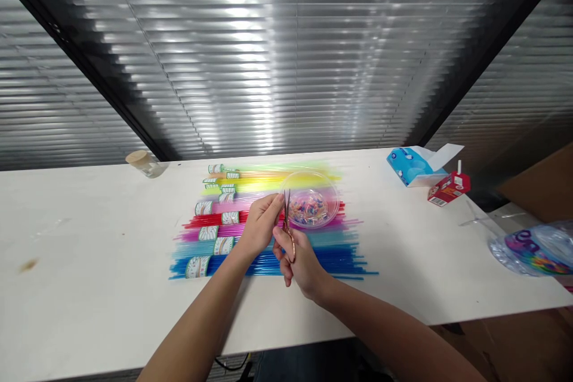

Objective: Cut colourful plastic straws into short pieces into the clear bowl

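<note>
Small scissors (289,230) with copper-coloured handles are in my right hand (301,259), its fingers in the loops and the blades pointing away from me, slightly apart. My left hand (262,221) is pinched closed just left of the blade tips; what it holds is too small to make out. Right behind the blades stands a clear round plastic bowl (333,206) with small multicoloured pieces (308,209) inside. Beneath both hands lie bundles of thin plastic straws, among them blue straws (331,259), red straws (190,224) and yellow straws (264,181), several with printed paper bands (197,267).
On the white table (89,268), a glass jar with a wooden lid (145,163) lies at the back left. A blue tissue box (409,166) and a red carton (449,189) stand at the back right. Clear plastic packaging (532,248) is at the right edge. Window blinds rise behind.
</note>
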Tool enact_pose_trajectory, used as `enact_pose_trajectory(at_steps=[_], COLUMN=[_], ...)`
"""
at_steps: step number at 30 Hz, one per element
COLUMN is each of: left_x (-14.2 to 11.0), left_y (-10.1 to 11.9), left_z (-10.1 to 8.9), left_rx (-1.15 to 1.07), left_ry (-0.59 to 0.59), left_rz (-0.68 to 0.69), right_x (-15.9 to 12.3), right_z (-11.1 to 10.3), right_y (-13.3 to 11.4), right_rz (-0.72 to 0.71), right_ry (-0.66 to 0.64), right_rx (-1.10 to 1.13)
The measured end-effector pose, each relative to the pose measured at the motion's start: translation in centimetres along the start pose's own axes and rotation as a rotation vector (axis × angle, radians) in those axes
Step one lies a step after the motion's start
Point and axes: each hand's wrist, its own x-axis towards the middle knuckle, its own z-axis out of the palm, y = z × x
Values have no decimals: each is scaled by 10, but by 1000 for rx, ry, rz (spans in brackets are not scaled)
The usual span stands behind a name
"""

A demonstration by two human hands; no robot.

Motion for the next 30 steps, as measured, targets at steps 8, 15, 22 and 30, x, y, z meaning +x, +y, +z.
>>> enact_pose_trajectory(at_steps=[8, 15, 22, 30], left_x=[-3, -3, -2, -1], left_y=[1, 7, 12, 11], left_z=[-2, -4, -7, -12], left_rx=[16, 48, 105, 220], left_ry=[-107, -132, -141, -117], left_rz=[-35, -17, 2, 49], right_x=[2, 2, 3, 4], right_z=[-1, -1, -2, -1], right_y=[1, 2, 3, 2], right_rz=[-6, -9, -15, 8], right_ry=[14, 21, 31, 36], right_rx=[-34, -30, -49, -28])
